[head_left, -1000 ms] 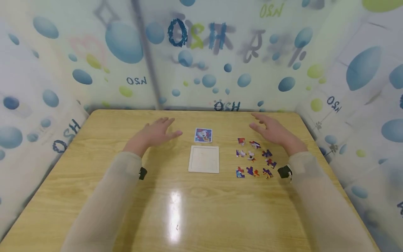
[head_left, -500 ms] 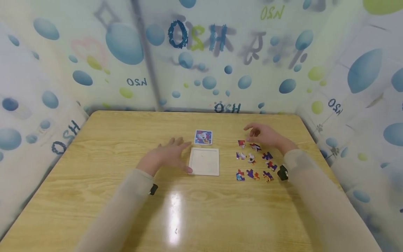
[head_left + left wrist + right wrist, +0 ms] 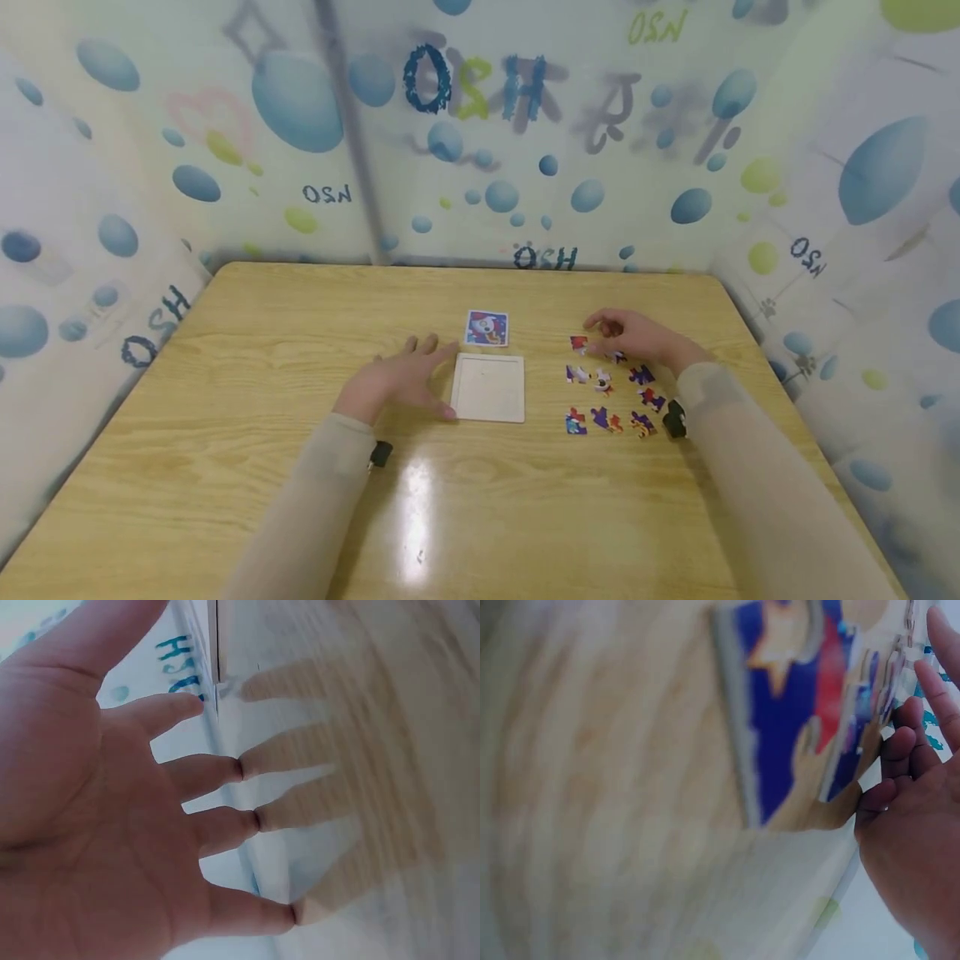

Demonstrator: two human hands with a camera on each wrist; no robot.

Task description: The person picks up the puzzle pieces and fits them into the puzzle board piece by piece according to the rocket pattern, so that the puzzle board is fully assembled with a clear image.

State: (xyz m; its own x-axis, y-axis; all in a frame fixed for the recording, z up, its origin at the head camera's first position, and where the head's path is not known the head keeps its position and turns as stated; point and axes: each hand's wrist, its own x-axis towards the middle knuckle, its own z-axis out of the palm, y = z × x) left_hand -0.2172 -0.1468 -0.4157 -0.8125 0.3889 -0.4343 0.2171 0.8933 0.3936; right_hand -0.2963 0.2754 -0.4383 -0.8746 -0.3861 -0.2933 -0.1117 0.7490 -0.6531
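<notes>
My left hand (image 3: 397, 379) spreads beside a shallow white square puzzle tray (image 3: 489, 389), thumb and index finger right at its left corners. Its other fingertips touch the tabletop in the left wrist view. My right hand (image 3: 641, 337) is over the far part of the loose jigsaw pieces, partly covering one purple piece (image 3: 618, 357). Its thumb tip is at a red piece (image 3: 578, 343), the index finger bent above and apart from the thumb. In the right wrist view, other fingers of the right hand (image 3: 922, 802) bend near the table, beyond a blue piece with a star (image 3: 772, 742).
A small picture card (image 3: 487, 328) with a white cartoon figure lies just behind the tray. Several more jigsaw pieces (image 3: 576, 421) lie in loose rows to the tray's right. Patterned curtain walls (image 3: 502, 142) enclose the wooden table (image 3: 225, 375) at the back and sides.
My left hand has come right and nearer, to the tray's left edge. My right hand has moved nearer, down to the far puzzle pieces, its fingers bending. Tray and card look unmoved.
</notes>
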